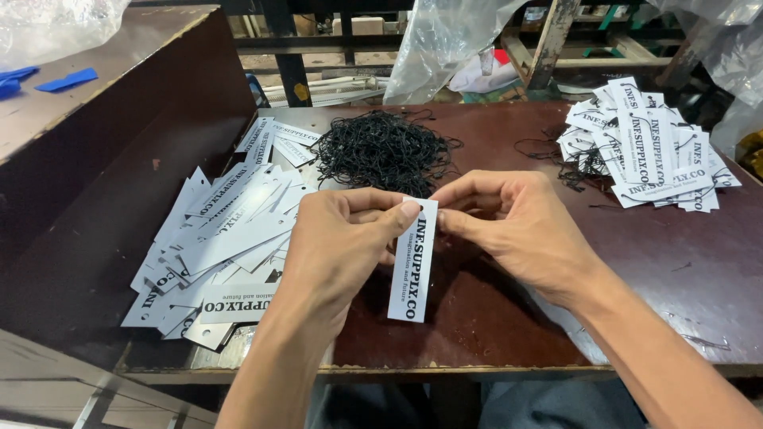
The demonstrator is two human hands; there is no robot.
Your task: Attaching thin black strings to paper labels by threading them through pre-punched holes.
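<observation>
Both hands pinch one white tag (413,262) by its top: left hand (338,242), right hand (517,226), just before the black string heap (385,151), steadying it.

We count two hands, left hand (342,238) and right hand (513,222). One white paper tag (413,262) held between them. One tangled heap of black string loops (381,151) on the tabletop (675,270), strings too many to count. Two piles of white tags: one loose pile on the left (222,246), one strung pile at far right (644,147); tags per pile can't be counted. Two blue scraps (63,79) upper left.
</observation>
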